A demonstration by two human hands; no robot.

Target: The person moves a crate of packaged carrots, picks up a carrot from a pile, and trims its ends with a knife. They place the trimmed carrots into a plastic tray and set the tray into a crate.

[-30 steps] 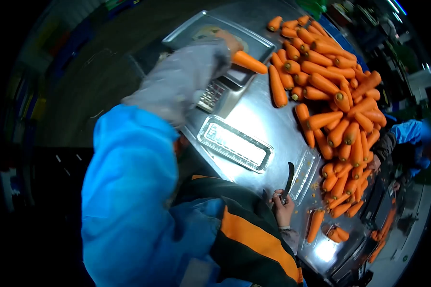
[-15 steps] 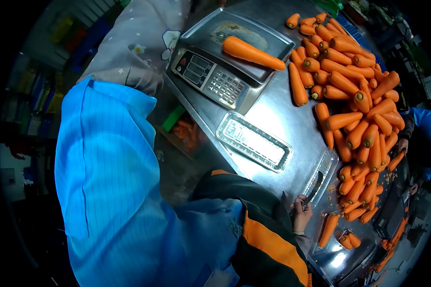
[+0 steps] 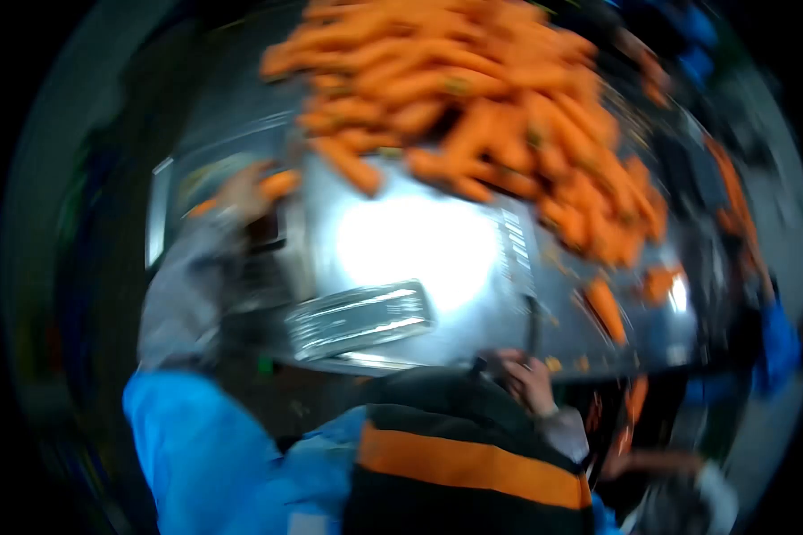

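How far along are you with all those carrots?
Not far, it seems, though the picture is blurry. Done: only a few cut carrots lie apart near the right end of the table. In hand: the left hand is at a carrot by the scale pan, and the right hand holds a knife. Left: the carrot heap is big, and the clear tray looks empty.

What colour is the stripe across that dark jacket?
Orange; the stripe shows best in the head view, despite the blur.

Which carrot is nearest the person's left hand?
The lone carrot at far left, right against the left hand; blur hides whether it is gripped. The others lie farther right, most in the pile.
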